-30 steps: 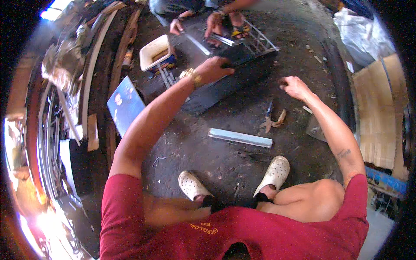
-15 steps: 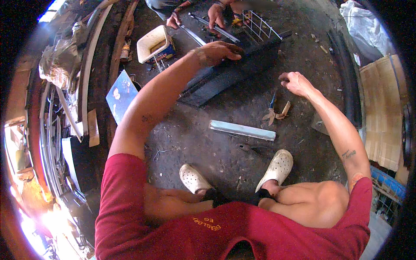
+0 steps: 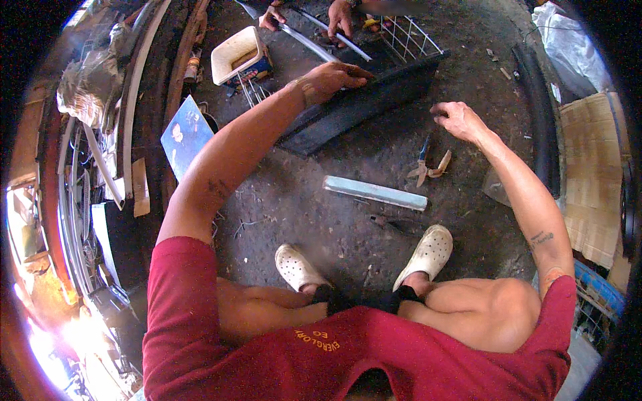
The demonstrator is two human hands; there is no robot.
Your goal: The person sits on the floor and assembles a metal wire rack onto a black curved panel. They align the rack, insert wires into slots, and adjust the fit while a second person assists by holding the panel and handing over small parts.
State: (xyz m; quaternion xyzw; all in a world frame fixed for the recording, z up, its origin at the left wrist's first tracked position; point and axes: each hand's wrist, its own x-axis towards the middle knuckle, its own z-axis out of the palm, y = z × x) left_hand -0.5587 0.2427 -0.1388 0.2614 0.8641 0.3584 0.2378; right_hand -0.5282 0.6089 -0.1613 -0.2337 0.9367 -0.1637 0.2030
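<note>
My left hand (image 3: 334,78) rests over the top edge of a long black panel (image 3: 358,110), fingers bent across it and thumb hidden. The panel stands tilted on the dark ground, a wire grid (image 3: 409,39) rising behind its right end. Right of the panel, my right hand (image 3: 461,121) hangs above the ground with its fingers curled together; whether something small is in them I cannot make out. Below that hand lie pliers (image 3: 422,162) with a blue handle, their other handle tan. A pale blue bar (image 3: 374,194) lies nearer my feet.
Across from me another person's hands (image 3: 340,19) are at slim metal strips (image 3: 304,41). A white tub (image 3: 237,57) stands at the far left, a blue sheet (image 3: 186,137) nearer. Long strips line the left side. Black tubing (image 3: 538,120) and cardboard (image 3: 590,177) lie at right.
The black panel has tipped, showing its near face more plainly, with my left hand still on its edge. My right hand stays near its place. The other person's strips have shifted slightly.
</note>
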